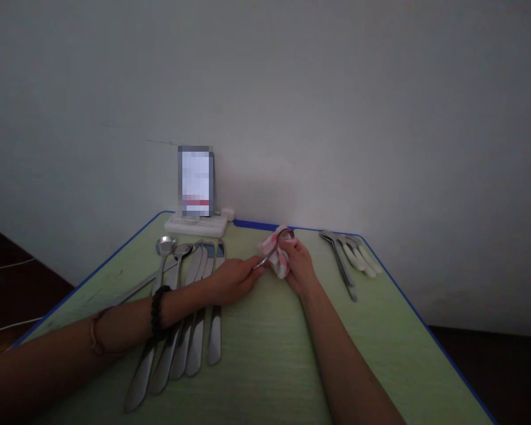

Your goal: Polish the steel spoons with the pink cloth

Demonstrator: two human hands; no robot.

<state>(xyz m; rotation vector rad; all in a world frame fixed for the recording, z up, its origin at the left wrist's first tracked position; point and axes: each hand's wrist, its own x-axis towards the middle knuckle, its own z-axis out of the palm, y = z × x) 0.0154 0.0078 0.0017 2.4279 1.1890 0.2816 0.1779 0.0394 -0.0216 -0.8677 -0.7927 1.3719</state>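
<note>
Near the far edge of the green table, my left hand (236,280) is closed on the thin metal handle of a spoon (266,258). My right hand (301,265) wraps a white and pink cloth (282,270) around the spoon's head, and its thumb presses there. The head is partly covered by cloth and fingers. Under and beside my left forearm lie several large metal utensils, among them a round-bowled ladle (165,245) and a serving spoon (183,252); the forearm hides parts of their handles.
Right of my hands lie metal-handled utensils (343,265) and several white-handled ones (358,260). A phone (197,180) with a blurred screen stands on a white stand (196,226) at the back left. The table (265,366) has a blue edge and meets a grey wall (336,118).
</note>
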